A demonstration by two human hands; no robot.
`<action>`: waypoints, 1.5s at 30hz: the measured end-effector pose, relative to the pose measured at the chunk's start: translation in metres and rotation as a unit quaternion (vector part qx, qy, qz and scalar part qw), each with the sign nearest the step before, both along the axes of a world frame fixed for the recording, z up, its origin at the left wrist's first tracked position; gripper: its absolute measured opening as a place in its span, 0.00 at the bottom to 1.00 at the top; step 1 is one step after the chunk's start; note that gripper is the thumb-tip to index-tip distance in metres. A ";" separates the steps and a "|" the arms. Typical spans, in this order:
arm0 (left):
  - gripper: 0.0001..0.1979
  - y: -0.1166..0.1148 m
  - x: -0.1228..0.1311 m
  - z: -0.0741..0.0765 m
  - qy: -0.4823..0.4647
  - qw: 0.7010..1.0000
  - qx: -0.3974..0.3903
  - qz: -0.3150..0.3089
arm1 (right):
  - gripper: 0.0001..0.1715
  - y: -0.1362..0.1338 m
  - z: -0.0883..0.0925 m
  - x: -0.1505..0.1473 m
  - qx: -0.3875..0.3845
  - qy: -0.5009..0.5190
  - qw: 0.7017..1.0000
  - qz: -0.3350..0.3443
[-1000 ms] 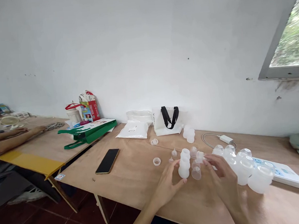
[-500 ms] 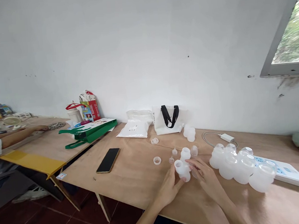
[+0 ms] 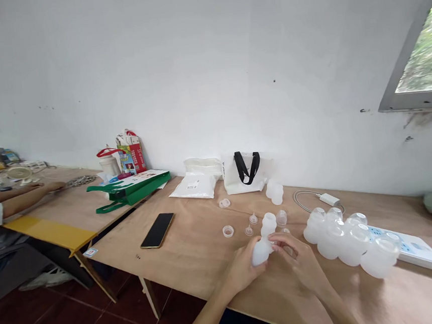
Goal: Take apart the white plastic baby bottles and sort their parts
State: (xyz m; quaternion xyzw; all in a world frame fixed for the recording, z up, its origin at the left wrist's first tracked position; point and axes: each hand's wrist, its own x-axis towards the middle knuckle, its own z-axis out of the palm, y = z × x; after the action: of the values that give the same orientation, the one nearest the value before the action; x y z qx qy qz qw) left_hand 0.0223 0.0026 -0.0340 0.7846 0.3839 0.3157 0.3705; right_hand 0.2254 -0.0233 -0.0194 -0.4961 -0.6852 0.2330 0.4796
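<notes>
My left hand [image 3: 242, 270] and right hand [image 3: 298, 260] are closed around a frosted bottle [image 3: 261, 253], holding it between them over the middle of the wooden table [image 3: 194, 254]. Its long axis tilts across my view, with the rounded end pointing down and left and the narrower end pointing up and right, just beside an upright bottle [image 3: 269, 224]. Small teats [image 3: 253, 219] and a ring [image 3: 227, 232] sit nearby on the table. Further right, a cluster of clear-topped bottles [image 3: 343, 236] stands against a white panel [image 3: 408, 246] with blue print. I can't read its writing, or the label on the white packet [image 3: 193, 186], from here.
</notes>
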 end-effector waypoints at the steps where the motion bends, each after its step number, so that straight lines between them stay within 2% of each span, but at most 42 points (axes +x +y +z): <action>1: 0.25 0.001 0.000 -0.002 -0.002 1.000 0.000 0.008 | 0.16 0.000 0.000 0.000 -0.003 0.002 1.000 0.004; 5: 0.18 0.005 0.001 -0.006 0.009 1.000 -0.007 0.014 | 0.18 -0.001 0.003 0.005 -0.045 0.026 0.998 0.032; 7: 0.17 0.005 0.001 -0.003 0.015 1.000 -0.009 0.014 | 0.19 -0.001 0.005 0.008 -0.068 0.041 0.996 0.042; 12: 0.23 0.001 0.002 0.000 -0.003 1.000 0.006 0.008 | 0.20 0.001 0.003 0.017 -0.108 0.012 0.994 0.022; 17: 0.30 0.006 -0.001 -0.010 -0.001 0.999 0.039 0.006 | 0.23 0.002 -0.001 0.017 -0.137 -0.046 0.989 0.020; 20: 0.30 0.009 -0.004 -0.013 0.009 0.999 0.043 0.004 | 0.23 -0.002 0.003 0.012 -0.127 -0.040 0.989 0.058; 24: 0.30 0.009 -0.008 -0.006 0.010 1.000 0.025 0.002 | 0.20 -0.005 0.011 0.010 -0.102 -0.031 0.990 0.094; 28: 0.29 0.008 -0.008 -0.001 -0.005 0.999 0.019 -0.028 | 0.17 -0.002 0.009 0.016 -0.091 -0.041 0.990 0.098; 34: 0.23 0.009 -0.009 -0.002 0.030 0.999 0.034 -0.018 | 0.16 -0.001 0.006 0.019 -0.135 -0.028 0.988 0.073; 37: 0.23 0.009 -0.009 0.000 0.037 0.998 0.044 -0.020 | 0.17 -0.003 0.008 0.017 -0.152 -0.038 0.985 0.077; 45: 0.23 0.008 -0.009 0.004 0.060 0.998 0.016 -0.013 | 0.16 -0.005 0.009 0.014 -0.089 -0.062 0.989 0.098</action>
State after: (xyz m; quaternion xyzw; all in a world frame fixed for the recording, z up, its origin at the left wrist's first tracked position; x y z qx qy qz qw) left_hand 0.0128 0.0107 -0.0296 0.8130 0.3902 0.2693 0.3380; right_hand 0.2395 -0.0280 -0.0102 -0.4809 -0.7356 0.3071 0.3652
